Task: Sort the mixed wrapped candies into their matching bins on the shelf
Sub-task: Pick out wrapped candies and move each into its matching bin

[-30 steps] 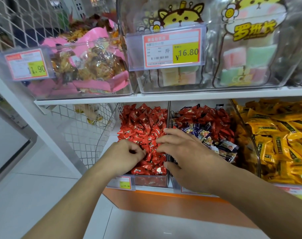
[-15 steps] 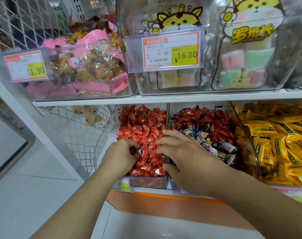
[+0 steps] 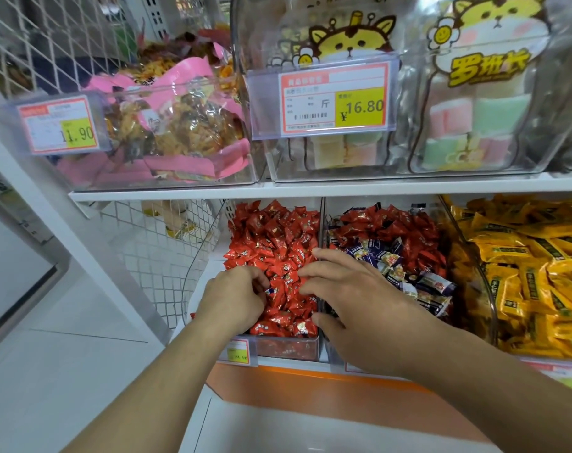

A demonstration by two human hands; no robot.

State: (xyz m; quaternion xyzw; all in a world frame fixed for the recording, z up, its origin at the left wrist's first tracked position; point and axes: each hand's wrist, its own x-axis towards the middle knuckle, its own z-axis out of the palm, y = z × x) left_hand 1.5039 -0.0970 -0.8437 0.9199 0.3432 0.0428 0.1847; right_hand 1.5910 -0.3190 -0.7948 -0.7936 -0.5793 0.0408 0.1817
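The left hand [image 3: 237, 297] is curling its fingers into the red candies [image 3: 274, 253], apparently pinching a stray bluish wrapper; the right hand [image 3: 350, 299] is lying spread just beside it. It is best lifted alone, leaving the reds undisturbed. Beyond the right hand, the middle bin [image 3: 340, 358] is holding mixed red and dark-blue candies [image 3: 389, 259].

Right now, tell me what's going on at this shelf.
A person is sorting candies on the lower shelf. Both hands are in the red candy bin: the left hand curls its fingers into the red candies, and the right hand lies spread over the divider. The next bin holds red and dark blue candies mixed. Yellow packets fill the bin to the right.
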